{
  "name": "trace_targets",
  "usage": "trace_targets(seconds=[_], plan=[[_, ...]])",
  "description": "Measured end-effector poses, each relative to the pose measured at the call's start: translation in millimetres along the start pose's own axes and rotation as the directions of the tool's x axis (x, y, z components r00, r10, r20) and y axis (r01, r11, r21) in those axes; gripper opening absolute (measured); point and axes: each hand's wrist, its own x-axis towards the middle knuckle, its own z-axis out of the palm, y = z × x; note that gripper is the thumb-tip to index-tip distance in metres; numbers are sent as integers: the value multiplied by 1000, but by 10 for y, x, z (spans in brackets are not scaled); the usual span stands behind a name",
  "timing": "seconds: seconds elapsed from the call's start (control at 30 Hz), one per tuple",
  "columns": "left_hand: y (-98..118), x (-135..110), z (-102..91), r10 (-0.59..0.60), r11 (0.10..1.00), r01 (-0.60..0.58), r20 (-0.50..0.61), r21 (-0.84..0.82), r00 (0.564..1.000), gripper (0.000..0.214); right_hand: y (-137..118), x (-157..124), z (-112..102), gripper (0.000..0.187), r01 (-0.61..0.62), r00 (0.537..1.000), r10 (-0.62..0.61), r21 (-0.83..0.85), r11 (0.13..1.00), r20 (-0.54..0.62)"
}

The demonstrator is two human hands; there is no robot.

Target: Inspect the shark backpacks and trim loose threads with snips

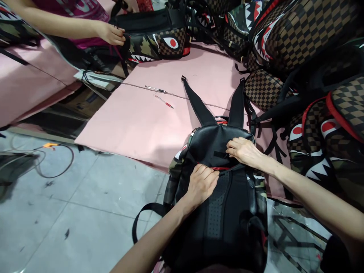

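Note:
A black backpack (pixel 218 142) leans on the table edge with its back panel facing me. Its two shoulder straps (pixel 197 102) stretch away over the pink tabletop. Across the upper back runs a slit with a red inner edge (pixel 220 168). My left hand (pixel 203 184) is closed on the lower edge of this slit, fingers curled over it. Above and to the right, my right hand (pixel 243 151) pinches the black material beside a short dark strip (pixel 221 154). What exactly lies between its fingertips is hidden.
Two pens (pixel 164 101) lie on the pink tabletop (pixel 119 125) near a thin cord. Several checkered backpacks (pixel 304 34) with shark-face patterns crowd the right side. At the upper left, a co-worker's hand (pixel 112 34) holds another backpack (pixel 159 43). Cables (pixel 57 149) lie on the floor.

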Motion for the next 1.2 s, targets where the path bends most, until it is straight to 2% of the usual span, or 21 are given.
trace_targets(seconds=[0.2, 0.33, 0.53, 0.77, 0.83, 0.9, 0.97, 1.03, 1.1, 1.2], plan=[[7, 10, 4, -10, 1000, 10, -1, 5, 1000, 11, -32, 70, -15, 25, 60, 998, -57, -138, 989, 28], [11, 13, -5, -14, 1000, 14, 4, 7, 1000, 12, -53, 142, -50, 26, 108, 992, -97, -152, 982, 81], [14, 4, -5, -7, 1000, 7, -4, 1, 1000, 12, 8, 33, -18, 14, -40, 999, 40, 5, 999, 33], [10, -9, -14, 17, 1000, -17, -1, 0, 1000, 13, -23, 95, 10, 20, 3, 999, 1, -71, 997, 54], [21, -45, -40, 49, 999, -49, 12, 7, 999, 15, -52, 58, -54, 17, -85, 996, 85, 7, 996, 14], [51, -109, -80, 85, 996, -86, 45, 10, 995, 19, -135, -92, -131, 12, -236, 967, 249, 174, 956, -57], [99, -190, -131, 116, 993, -118, 93, 15, 989, 23, -303, -340, -162, 31, -341, 922, 379, 301, 891, -79], [154, -275, -180, 144, 988, -150, 148, 33, 978, 25, -540, -625, -90, 43, -370, 915, 400, 274, 888, -58], [203, -347, -217, 183, 979, -197, 208, 45, 961, 25, -788, -878, 89, 33, -359, 926, 372, 164, 919, -60], [256, -423, -236, 235, 967, -253, 274, 33, 933, 26, -1056, -1130, 439, 29, -354, 907, 369, 107, 929, -204]])
